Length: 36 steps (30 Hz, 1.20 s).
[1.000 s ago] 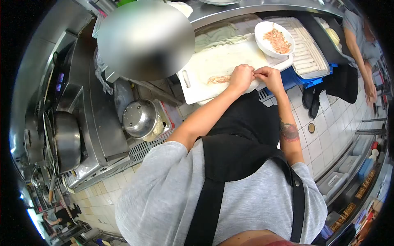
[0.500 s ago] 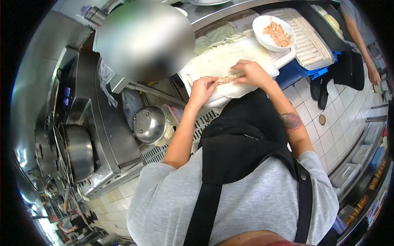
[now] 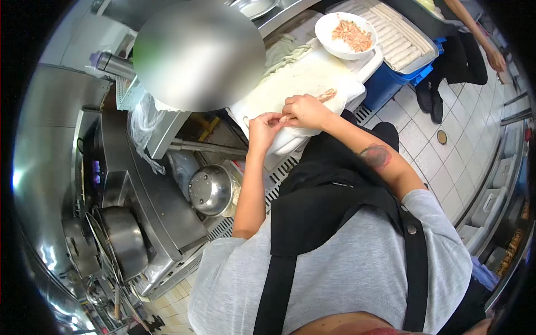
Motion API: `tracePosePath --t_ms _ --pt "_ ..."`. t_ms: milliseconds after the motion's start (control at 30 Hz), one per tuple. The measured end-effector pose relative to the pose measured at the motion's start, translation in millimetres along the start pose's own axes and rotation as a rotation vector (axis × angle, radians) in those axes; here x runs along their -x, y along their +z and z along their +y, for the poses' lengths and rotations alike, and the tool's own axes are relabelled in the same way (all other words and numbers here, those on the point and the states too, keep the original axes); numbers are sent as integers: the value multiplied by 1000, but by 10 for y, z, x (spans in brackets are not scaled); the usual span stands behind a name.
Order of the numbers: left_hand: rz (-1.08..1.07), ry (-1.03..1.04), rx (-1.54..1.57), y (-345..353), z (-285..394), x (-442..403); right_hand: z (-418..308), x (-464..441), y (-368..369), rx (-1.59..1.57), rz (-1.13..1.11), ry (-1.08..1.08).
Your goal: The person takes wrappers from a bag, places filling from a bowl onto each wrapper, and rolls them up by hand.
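Note:
A strip of pinkish chopped filling (image 3: 328, 95) lies along the near part of a pale, thin wrapper sheet (image 3: 296, 78). The sheet is spread over a white cutting board (image 3: 357, 89). My left hand (image 3: 263, 131) is closed, its thumb and fingers pinching at the left end of the strip. Right beside it, my right hand (image 3: 306, 111) curls over the filling with its fingertips meeting the left ones. Both hands hide the middle and left end of the strip. More folded sheets (image 3: 285, 53) are heaped behind the board.
A white bowl (image 3: 346, 36) of chopped filling stands at the board's far right. Beyond it, a tray (image 3: 427, 60) holds rows of pale rolls above a blue bin (image 3: 388, 86). Another person's arm (image 3: 474, 28) shows at upper right. A metal bowl (image 3: 209, 190) sits low left.
My right hand has moved left along the strip to meet my left hand, uncovering the strip's right end. The view has shifted and turned slightly.

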<state>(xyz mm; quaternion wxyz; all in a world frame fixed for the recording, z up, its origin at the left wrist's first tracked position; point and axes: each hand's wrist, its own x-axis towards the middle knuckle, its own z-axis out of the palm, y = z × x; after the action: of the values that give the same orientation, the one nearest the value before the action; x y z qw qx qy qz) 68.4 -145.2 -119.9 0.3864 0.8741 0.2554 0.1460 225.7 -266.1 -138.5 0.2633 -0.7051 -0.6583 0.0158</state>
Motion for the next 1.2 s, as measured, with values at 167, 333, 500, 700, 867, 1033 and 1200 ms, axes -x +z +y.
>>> tracePosePath --t_ms 167,333,500,700,867,1033,1200 --pt "149 -106 -8 -62 47 245 176 121 -238 -14 -55 25" --pt "120 -92 -42 18 177 325 -56 -31 -138 -32 -42 15" --pt "178 -52 129 98 -3 409 -263 -123 24 44 21 26" --pt "193 -101 176 81 10 411 -221 -127 29 1 -61 96" --pt "185 -55 6 72 -1 399 -11 18 -28 -49 -16 85" --pt "156 -30 -124 20 130 393 404 277 -406 59 -50 96" --pt "213 311 -59 181 153 95 831 500 -728 -123 -25 131"
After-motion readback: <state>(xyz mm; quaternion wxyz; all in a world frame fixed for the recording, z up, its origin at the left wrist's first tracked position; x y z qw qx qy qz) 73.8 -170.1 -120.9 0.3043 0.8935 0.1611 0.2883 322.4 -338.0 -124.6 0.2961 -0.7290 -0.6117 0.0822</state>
